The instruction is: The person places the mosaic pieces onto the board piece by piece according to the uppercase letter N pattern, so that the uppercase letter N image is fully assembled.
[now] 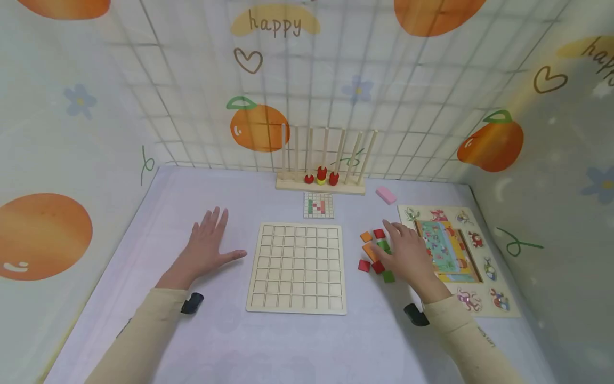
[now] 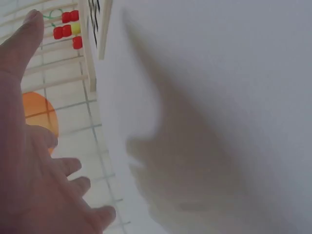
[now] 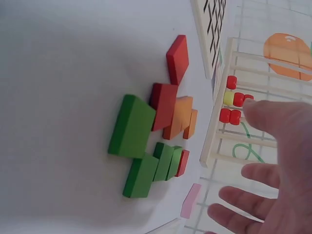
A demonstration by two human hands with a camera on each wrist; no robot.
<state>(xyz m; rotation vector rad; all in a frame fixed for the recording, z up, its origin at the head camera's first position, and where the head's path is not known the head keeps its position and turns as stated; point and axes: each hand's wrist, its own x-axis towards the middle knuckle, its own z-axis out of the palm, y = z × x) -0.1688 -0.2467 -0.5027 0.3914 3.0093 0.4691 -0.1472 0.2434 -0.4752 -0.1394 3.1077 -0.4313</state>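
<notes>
Fingers spread, my left hand hovers over the table to the left of a wooden grid board. It holds nothing, and its shadow falls on the table in the left wrist view. My right hand is above the right side, over or beside a loose cluster of coloured square tiles. Among them are a red tile, a green tile and an orange tile. In the right wrist view a gap shows between the fingers and the tiles. The grid board's squares hold no tiles.
A small pattern card with coloured squares lies behind the board. Further back stands a peg rack with red and yellow beads. A pink block lies to its right. A wooden picture puzzle is at the right edge.
</notes>
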